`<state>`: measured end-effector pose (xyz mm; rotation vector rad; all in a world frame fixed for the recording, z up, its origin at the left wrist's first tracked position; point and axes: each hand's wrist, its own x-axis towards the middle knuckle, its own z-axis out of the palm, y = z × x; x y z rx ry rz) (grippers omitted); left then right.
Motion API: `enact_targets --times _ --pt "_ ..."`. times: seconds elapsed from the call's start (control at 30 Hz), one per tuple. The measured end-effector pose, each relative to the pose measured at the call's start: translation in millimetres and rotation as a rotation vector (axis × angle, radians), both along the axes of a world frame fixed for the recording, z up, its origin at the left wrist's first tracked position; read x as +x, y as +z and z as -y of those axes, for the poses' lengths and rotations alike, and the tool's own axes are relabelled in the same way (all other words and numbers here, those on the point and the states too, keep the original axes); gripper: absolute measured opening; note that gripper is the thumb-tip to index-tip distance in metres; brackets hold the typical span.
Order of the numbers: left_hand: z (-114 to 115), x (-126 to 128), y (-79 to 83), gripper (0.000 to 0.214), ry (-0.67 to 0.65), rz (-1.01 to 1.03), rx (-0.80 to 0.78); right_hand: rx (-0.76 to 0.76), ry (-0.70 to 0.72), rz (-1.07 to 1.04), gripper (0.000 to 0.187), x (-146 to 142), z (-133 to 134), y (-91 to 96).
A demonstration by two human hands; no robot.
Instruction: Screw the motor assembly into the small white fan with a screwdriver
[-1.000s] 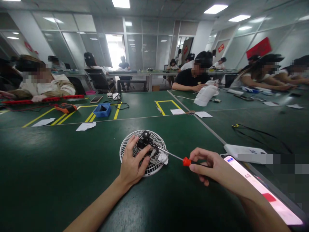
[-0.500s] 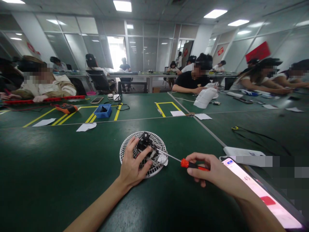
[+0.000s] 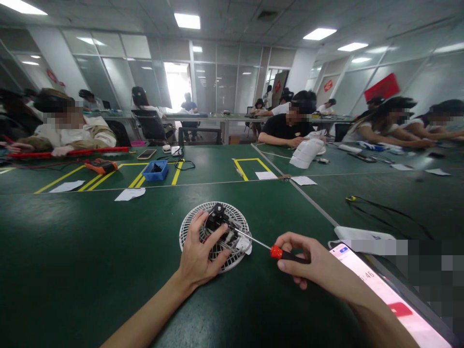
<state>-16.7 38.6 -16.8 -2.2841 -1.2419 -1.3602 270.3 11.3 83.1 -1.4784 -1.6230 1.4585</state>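
Nearer the grille (image 3: pixel 188 224) now, your right hand (image 3: pixel 306 258) grips the screwdriver (image 3: pixel 276 252); your left hand (image 3: pixel 195 256), fingers half-spread, steadies the mechanism (image 3: pixel 216 216); tilt could cause slipping.

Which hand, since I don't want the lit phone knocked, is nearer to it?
Right. The right hand, holding the screwdriver, is just left of the lit phone in this view; the left hand is farther left, over the white grille.
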Motion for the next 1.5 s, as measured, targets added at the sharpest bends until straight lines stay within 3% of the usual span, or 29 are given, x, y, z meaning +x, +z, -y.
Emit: enact_targets --times 0.33,0.6,0.77,0.97,1.17,1.33,1.5 --pt "-1.1 0.0 -3.8 0.076 -0.012 0.126 0.034 -0.116 -0.038 -0.112 0.064 0.8 -3.0 -0.6" --pt "-10.4 8.9 9.4 0.083 0.1 0.309 -0.023 -0.022 -0.045 -0.013 0.044 -5.9 0.9 4.8" --pt "-17.6 13.5 17.3 0.093 0.078 0.436 -0.075 -0.041 -0.036 -0.092 0.044 -3.2 -2.8 2.2" --pt "-19.4 14.4 22.1 0.094 0.073 0.435 -0.071 -0.074 -0.038 -0.11 0.044 -2.9 -1.1 -1.0" --pt "-18.6 13.8 26.9 0.089 0.085 0.441 -0.106 0.012 -0.012 -0.058 0.039 -5.2 0.4 -2.2" --pt "-17.3 14.0 31.2 0.051 0.096 0.325 -0.133 -0.015 -0.036 -0.098 0.039 -4.8 -2.1 -4.0" --pt "-18.4 13.1 31.5 0.042 0.058 0.301 -0.133 -0.034 0.037 -0.087 0.038 -0.9 -1.4 -2.9"
